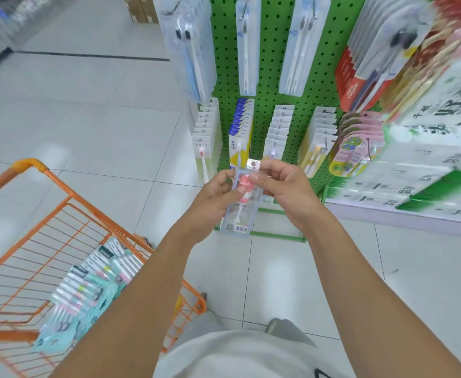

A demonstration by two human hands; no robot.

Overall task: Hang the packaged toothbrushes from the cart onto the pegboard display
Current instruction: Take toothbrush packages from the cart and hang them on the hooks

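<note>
Head view looks down on two bare forearms raised in front of a green pegboard [262, 77]; between the hands is one packaged toothbrush [241, 203], a clear blister pack with a pink-and-white brush inside, held upright with its hang tab at the top and its barcode end at the bottom; the left hand [213, 197] has its fingers closed on the pack's left edge, thumb across the front; the right hand [286, 192] pinches the upper right part near the tab, fingers curled shut on it; the pack is in the air, just in front of the lower row of hanging packs [277, 126] and apart from them; an upper row of longer packs [247, 42] hangs above; to the lower left stands an orange wire cart [30, 236] holding a heap of more toothbrush packs [87, 290]; white floor tiles [87, 110] lie beneath; stacked boxes on the right are blurred.
</note>
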